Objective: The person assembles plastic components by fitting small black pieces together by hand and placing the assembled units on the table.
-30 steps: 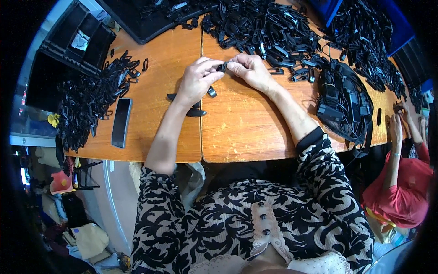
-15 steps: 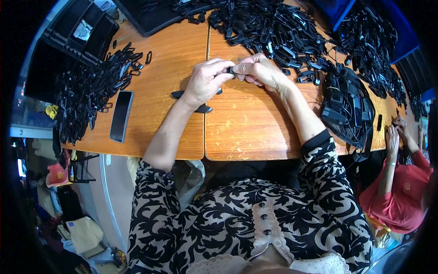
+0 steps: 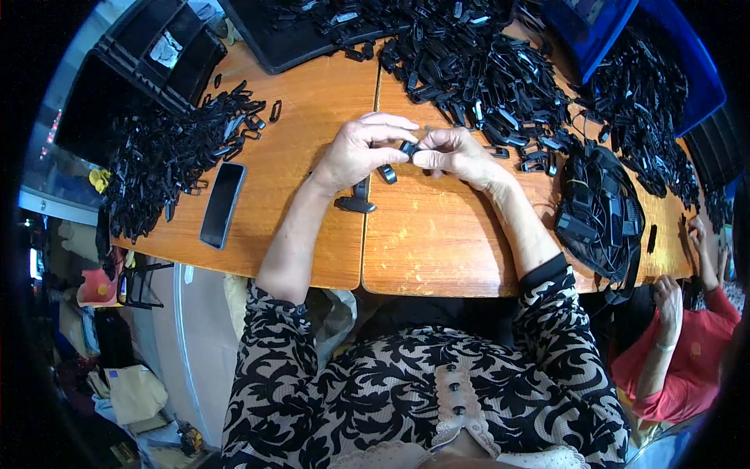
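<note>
In front of me, over the table, my left hand (image 3: 355, 156) and my right hand (image 3: 459, 162) meet at a small black plastic piece (image 3: 408, 148). My right thumb and fingers pinch it from the right. From the left, my left thumb and fingertips close on it, with the upper fingers stretched out above. Part of the piece is hidden by the fingers, so its exact kind is unclear. Under my left hand lie a short dark ring-shaped piece (image 3: 387, 173) and a longer black plastic part (image 3: 355, 205).
Piles of black plastic pieces lie at left (image 3: 176, 160) and far right of centre (image 3: 484, 78). A phone (image 3: 223, 205) rests on the left. Black crates (image 3: 148, 59), a blue bin (image 3: 594, 35) and a black mesh bag with cables (image 3: 598, 207) stand around. A co-worker's hand (image 3: 668, 309) shows at right.
The view has shifted, so the table sits lower and further right. My left upper fingers have straightened. The small ring-shaped piece beneath my left hand now shows. The co-worker's hands have moved apart.
</note>
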Demonstrator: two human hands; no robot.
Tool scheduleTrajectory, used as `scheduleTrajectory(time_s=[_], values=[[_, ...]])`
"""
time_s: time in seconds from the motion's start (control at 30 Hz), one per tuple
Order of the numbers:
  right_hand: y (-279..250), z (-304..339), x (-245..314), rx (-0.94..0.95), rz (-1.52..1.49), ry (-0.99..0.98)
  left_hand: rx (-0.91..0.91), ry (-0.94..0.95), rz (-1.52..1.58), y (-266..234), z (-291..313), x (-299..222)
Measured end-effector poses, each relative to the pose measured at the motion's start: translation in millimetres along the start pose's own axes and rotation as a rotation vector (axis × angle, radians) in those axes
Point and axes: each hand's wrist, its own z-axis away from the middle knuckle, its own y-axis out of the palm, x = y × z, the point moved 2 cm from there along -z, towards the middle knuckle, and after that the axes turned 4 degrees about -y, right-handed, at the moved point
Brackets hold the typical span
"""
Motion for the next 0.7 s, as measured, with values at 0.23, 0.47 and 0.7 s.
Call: scheduleTrajectory(time_s=[0.23, 0.47, 0.7], values=[[18, -4, 0, -0.240, 0.641, -0.041, 0.083, 0.076, -0.337, -13, 1, -1], [17, 5, 2, -0.723, 1.079, -0.386, 0.021, -0.285, -0.266, -63, -39, 10], [24, 4, 5, -0.738, 1.249, -0.395, -0.382, -0.376, -0.670, -70, -165, 90]])
